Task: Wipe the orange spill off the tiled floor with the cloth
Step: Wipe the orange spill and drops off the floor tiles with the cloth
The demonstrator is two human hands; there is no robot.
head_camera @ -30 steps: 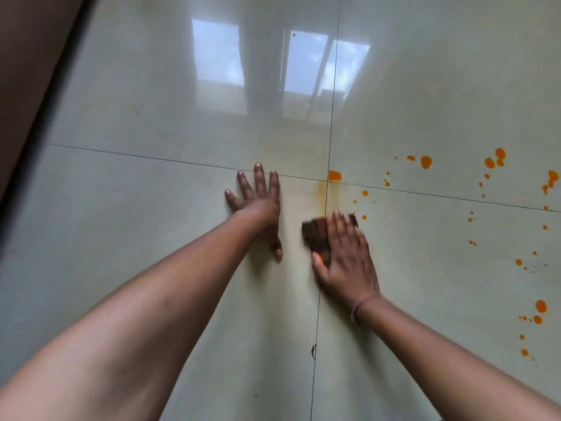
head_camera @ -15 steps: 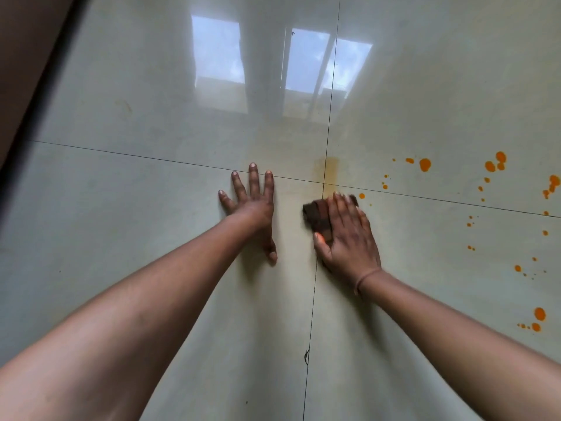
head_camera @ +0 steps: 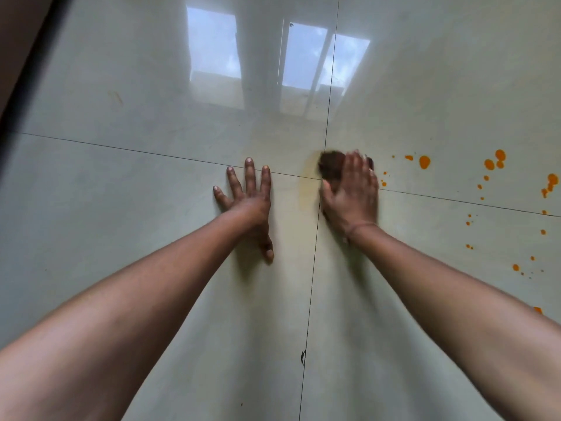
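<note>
A dark brown cloth lies on the glossy pale tiled floor, right where two grout lines cross. My right hand presses flat on it with straight fingers, covering most of it; the hand is blurred. My left hand rests flat on the tile to the left, fingers spread, holding nothing. Orange spill drops dot the floor to the right of the cloth, with several more blobs farther right. A faint yellowish smear stains the tile between my hands.
A dark wall or skirting edge runs along the far left. Window reflections shine on the tiles ahead. More small orange specks lie on the right tile near my right forearm. A small dark mark sits on the grout line.
My right hand has pushed the cloth forward and a little right, over the grout crossing. The orange drops there are gone, leaving a faint smear. My left hand stays planted.
</note>
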